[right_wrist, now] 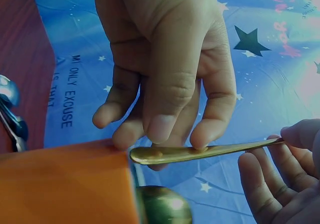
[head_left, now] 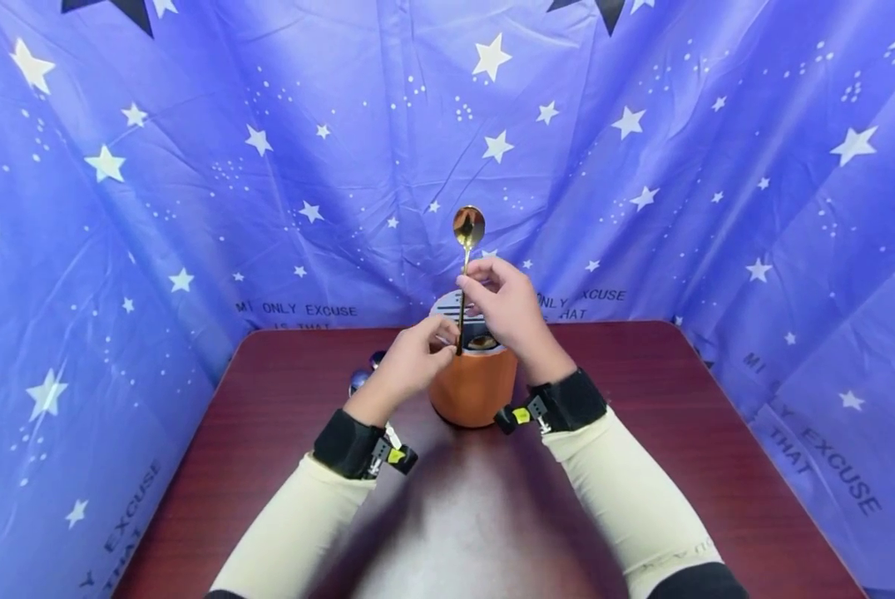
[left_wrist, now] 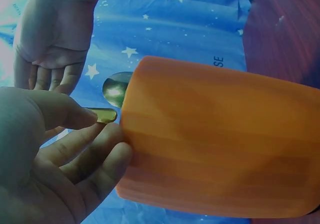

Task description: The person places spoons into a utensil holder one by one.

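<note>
A gold spoon point(head_left: 468, 226) stands nearly upright above an orange round container point(head_left: 473, 389), its bowl at the top. High on the thin handle, my right hand point(head_left: 509, 306) pinches it between thumb and fingers. My left hand point(head_left: 416, 353) has its thumb and fingers at the handle's lower end point(left_wrist: 106, 115), beside the container's rim. Its other fingertips lie close to the orange wall in the left wrist view. A second rounded gold piece point(right_wrist: 165, 206), like a spoon bowl, shows at the container's mouth; the rest of it is hidden.
Shiny metal spoon-like pieces point(right_wrist: 9, 91) lie on the dark red table point(head_left: 290, 391) left of the container, partly behind my left hand in the head view. A blue star-printed cloth point(head_left: 388, 166) hangs around the table's back and sides.
</note>
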`<state>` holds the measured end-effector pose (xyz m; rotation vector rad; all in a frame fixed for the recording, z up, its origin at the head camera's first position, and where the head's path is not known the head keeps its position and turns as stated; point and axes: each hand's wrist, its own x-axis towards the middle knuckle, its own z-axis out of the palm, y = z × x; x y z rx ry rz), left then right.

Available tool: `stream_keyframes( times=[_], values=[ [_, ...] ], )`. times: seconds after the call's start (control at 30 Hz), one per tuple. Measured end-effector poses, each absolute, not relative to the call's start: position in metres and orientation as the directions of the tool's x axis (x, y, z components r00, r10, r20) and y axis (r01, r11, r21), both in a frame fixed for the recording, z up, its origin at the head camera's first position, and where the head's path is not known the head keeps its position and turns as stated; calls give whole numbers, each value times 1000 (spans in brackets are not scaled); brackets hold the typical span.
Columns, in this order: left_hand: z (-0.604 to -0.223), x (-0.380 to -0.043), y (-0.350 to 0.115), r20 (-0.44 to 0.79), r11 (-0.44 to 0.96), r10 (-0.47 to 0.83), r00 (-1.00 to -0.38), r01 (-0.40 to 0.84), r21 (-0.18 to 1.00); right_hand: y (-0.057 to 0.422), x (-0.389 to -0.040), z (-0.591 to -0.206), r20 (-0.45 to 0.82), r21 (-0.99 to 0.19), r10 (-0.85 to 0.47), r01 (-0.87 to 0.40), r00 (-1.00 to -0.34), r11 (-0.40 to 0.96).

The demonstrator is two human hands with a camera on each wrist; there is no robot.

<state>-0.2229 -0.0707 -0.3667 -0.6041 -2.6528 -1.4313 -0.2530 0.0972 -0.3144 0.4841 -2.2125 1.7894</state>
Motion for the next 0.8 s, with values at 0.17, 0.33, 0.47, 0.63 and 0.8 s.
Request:
stream_keyframes(
  times=[0.17, 0.33, 0.47, 0.63, 0.8],
  values=[
    [-363, -230, -69, 203, 493, 286, -936, 326, 807, 97, -256, -309, 418, -886, -94, -428, -904, 177],
    [-364, -234, -67, 224, 502, 279, -934, 341, 795, 96, -257, -311, 414, -884, -96, -425, -905, 194],
    [-366, -236, -67, 230, 523, 277, -933, 347, 778, 97, -258, -315, 420, -878, -98, -431, -902, 209],
    [-367, -236, -69, 239, 533, 261, -935, 346, 772, 101, -260, -318, 415, -857, -77, -418, -906, 300],
    [-368, -237, -73, 278, 519, 241, -930, 365, 773, 105, -262, -321, 417, -853, -41, -407, -908, 328]
  ],
)
